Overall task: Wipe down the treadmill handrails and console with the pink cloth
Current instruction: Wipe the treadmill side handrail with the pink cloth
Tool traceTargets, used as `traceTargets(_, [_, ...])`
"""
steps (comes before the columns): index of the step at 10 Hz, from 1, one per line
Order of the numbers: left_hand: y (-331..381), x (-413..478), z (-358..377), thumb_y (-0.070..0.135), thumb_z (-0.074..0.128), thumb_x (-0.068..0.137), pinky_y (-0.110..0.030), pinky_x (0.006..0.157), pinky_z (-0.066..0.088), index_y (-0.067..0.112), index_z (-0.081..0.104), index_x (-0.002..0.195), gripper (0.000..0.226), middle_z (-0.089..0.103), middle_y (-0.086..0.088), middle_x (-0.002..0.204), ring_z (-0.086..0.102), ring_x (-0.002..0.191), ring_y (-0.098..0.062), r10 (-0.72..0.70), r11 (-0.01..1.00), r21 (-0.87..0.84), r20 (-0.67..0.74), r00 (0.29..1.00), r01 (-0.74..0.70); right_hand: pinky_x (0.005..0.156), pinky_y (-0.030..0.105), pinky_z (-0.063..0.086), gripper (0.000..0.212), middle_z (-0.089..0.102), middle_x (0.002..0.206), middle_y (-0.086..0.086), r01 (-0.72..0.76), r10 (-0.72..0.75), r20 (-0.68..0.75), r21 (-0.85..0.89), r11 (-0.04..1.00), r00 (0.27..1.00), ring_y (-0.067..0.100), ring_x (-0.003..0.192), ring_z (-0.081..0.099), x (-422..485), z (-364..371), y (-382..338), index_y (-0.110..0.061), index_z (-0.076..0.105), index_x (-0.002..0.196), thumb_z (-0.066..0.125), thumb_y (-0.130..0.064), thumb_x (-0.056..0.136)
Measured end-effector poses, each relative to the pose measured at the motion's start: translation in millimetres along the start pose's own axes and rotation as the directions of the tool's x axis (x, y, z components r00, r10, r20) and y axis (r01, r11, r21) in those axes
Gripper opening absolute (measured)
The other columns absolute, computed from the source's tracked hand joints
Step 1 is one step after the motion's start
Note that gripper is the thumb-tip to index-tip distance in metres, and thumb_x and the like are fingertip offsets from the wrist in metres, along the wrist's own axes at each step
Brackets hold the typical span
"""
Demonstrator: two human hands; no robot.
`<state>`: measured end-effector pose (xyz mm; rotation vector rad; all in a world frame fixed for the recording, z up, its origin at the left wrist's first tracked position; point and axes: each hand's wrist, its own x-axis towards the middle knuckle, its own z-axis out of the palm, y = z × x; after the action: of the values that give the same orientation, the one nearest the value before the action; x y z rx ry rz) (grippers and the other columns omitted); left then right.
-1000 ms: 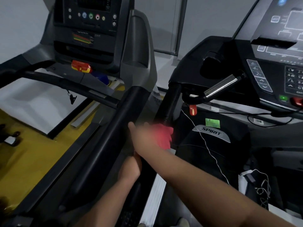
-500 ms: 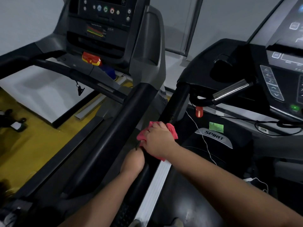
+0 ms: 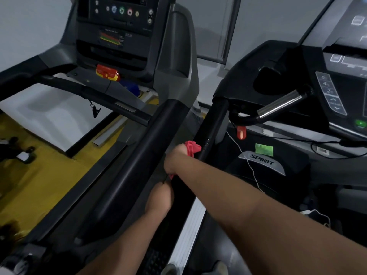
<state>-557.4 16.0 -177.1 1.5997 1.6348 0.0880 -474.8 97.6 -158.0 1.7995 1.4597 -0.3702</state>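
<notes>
My right hand (image 3: 175, 161) grips the pink cloth (image 3: 191, 148) around the black left handrail (image 3: 215, 124) of the right-hand treadmill, about midway down it. Only bits of the cloth show above and below my fist. My left hand (image 3: 159, 199) holds the same rail just below, fingers wrapped round its far side. The right treadmill's console (image 3: 337, 80) rises at the upper right with a chrome grip bar (image 3: 282, 104). A second treadmill stands on the left with its own broad handrail (image 3: 143, 147) and console (image 3: 121, 26).
A red safety key (image 3: 241, 132) and a white cord (image 3: 248, 159) hang under the right console. The left treadmill carries a red stop button (image 3: 107, 73). Yellow floor (image 3: 39, 175) lies at left, with dark objects on it near the edge.
My right hand slid the cloth down the rail toward me, then held near the same spot. The view shifted slightly left and closer. My left hand kept its hold.
</notes>
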Motion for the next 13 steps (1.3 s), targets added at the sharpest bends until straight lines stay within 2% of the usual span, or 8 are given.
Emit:
traceTargets(2, [-5.8,6.4,5.3,0.005,0.023,0.102,-0.026,0.097,0.033,-0.004,0.05,0.129,0.039,0.05,-0.018,0.136,0.046,0.125,-0.026,0.013,1.0,-0.007,-0.02,1.0,-0.013,0.093,0.035,0.034,0.047,0.066,0.094,0.003,0.283,-0.143,-0.5,0.217,0.934,0.854,0.027,0.099,0.057,-39.6,23.7,31.6,-0.017,0.066,0.094,0.041,-0.056,0.09])
traceTargets(4, [-2.2,5.6,3.6,0.008,0.025,0.101,-0.027,0.087,0.036,-0.005,0.054,0.121,0.037,0.053,-0.023,0.13,0.05,0.12,-0.031,0.018,1.0,0.003,-0.023,1.0,-0.018,0.073,0.037,0.042,0.033,0.065,0.076,-0.001,0.531,0.041,-0.876,0.328,0.781,0.48,0.025,0.079,0.058,-46.9,71.7,39.6,-0.015,0.063,0.077,0.039,-0.037,0.072])
traceTargets(5, [-1.8,5.1,5.0,0.003,0.024,0.101,-0.031,0.098,0.034,-0.006,0.051,0.124,0.037,0.051,-0.024,0.133,0.048,0.123,-0.032,0.037,0.998,0.048,-0.027,0.999,-0.035,0.07,0.036,0.043,0.03,0.063,0.084,-0.006,0.54,0.136,-0.907,0.352,0.764,0.398,0.022,0.083,0.055,-46.1,90.0,43.9,-0.021,0.065,0.085,0.042,-0.031,0.07])
traceTargets(8, [-8.5,11.5,7.3,0.008,0.028,0.1,-0.036,0.099,0.041,-0.004,0.053,0.123,0.036,0.056,-0.022,0.128,0.053,0.118,-0.034,0.006,1.0,-0.002,-0.017,1.0,-0.006,0.074,0.04,0.043,0.039,0.061,0.097,-0.003,0.528,0.325,-0.8,0.583,0.617,0.503,0.025,0.097,0.046,-57.1,100.3,33.3,-0.024,0.067,0.097,0.037,-0.028,0.074])
traceTargets(9, [-7.8,14.3,8.8,0.004,0.024,0.1,-0.03,0.098,0.036,-0.003,0.051,0.125,0.038,0.053,-0.021,0.132,0.05,0.122,-0.031,-0.013,1.0,-0.001,-0.046,0.999,0.013,0.069,0.038,0.044,0.032,0.061,0.095,-0.004,0.6,0.259,-0.856,0.502,0.623,0.448,0.018,0.094,0.038,-62.3,111.2,27.0,-0.025,0.064,0.094,0.042,-0.025,0.071])
traceTargets(11, [-8.4,16.6,10.7,0.022,0.029,0.1,-0.032,0.094,0.041,0.001,0.062,0.11,0.04,0.06,-0.019,0.123,0.055,0.112,-0.03,-0.038,0.993,-0.107,0.026,0.999,0.041,0.099,0.034,0.037,0.034,0.048,0.119,0.002,0.54,0.459,-0.648,0.761,0.36,0.607,0.018,0.108,0.031,-67.7,112.7,25.9,-0.014,0.061,0.113,0.046,-0.019,0.083])
traceTargets(12, [-5.8,12.8,9.6,0.02,0.026,0.101,-0.035,0.098,0.04,0.001,0.061,0.114,0.041,0.058,-0.02,0.126,0.053,0.117,-0.031,-0.028,0.995,-0.1,0.023,0.999,0.03,0.096,0.025,0.031,0.046,0.036,0.12,-0.005,0.543,0.442,-0.612,0.789,0.287,0.656,0.011,0.107,0.023,-81.7,119.1,14.9,-0.015,0.053,0.119,0.038,-0.04,0.084])
traceTargets(13, [-2.2,10.5,8.2,0.016,0.021,0.102,-0.034,0.102,0.034,-0.002,0.056,0.121,0.043,0.052,-0.022,0.133,0.047,0.125,-0.031,-0.016,0.997,-0.08,0.013,1.0,0.017,0.093,0.019,0.024,0.036,0.029,0.123,-0.004,0.512,0.483,-0.526,0.841,0.173,0.701,0.01,0.11,0.023,-78.1,111.3,17.6,-0.015,0.048,0.123,0.05,-0.036,0.094])
